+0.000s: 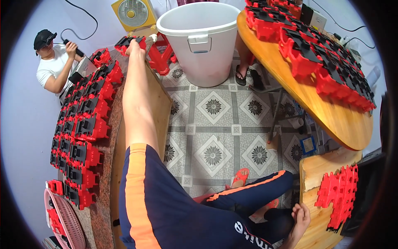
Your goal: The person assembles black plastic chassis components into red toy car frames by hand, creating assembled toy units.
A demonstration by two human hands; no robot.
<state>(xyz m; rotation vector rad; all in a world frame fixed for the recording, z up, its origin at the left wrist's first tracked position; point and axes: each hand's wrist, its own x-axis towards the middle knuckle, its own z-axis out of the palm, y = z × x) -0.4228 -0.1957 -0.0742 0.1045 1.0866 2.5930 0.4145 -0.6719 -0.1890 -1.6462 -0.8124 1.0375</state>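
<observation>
My left arm stretches far forward over the granite-topped counter (103, 174). At its far end my left hand (134, 49) is closed on a red plastic part with a black top (123, 43). Its fingers partly cover the part. Rows of similar red-and-black parts (86, 128) stand along the counter to the left. My right hand (302, 218) is low at the right, beside my knee and the edge of a wooden bench (313, 180). Its fingers are loosely bent and a little apart, with nothing visible in them. Red plastic pieces (339, 195) lie joined on that bench.
A large white bin (203, 54) stands ahead on the tiled floor, near a red stool (159, 58) and yellow fan (133, 14). More red-and-black parts cover the round-edged wooden table (273, 62). A pink basket (68, 216) is low left. Another person (58, 68) stands behind the counter.
</observation>
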